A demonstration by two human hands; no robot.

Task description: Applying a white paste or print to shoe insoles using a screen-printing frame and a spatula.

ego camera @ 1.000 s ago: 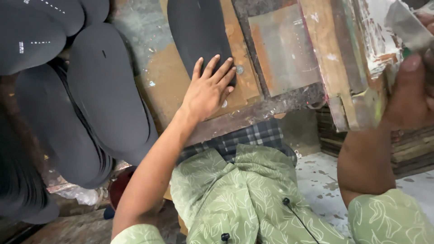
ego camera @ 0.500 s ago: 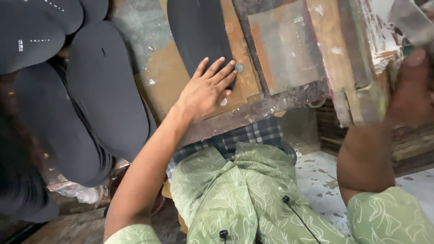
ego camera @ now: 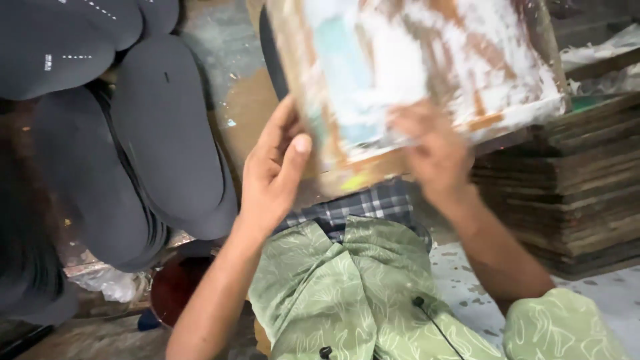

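Paint-smeared flat wooden-framed screen point(ego camera: 427, 80) is held up over the lap, tilted. Left hand point(ego camera: 273, 173) clamps its lower-left edge, thumb on top; right hand point(ego camera: 433, 150) is blurred at the lower edge, grip unclear. Looks rigid, light, slick with paint; best gripped by the frame edges. Grey foam sole blanks point(ego camera: 160, 133) crowd left, stacked wooden frames point(ego camera: 567, 193) right.

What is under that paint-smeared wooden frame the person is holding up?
Below the frame, only an edge of a dark sole on the brown bench shows. The frame covers everything else; both hands grip its lower edge.
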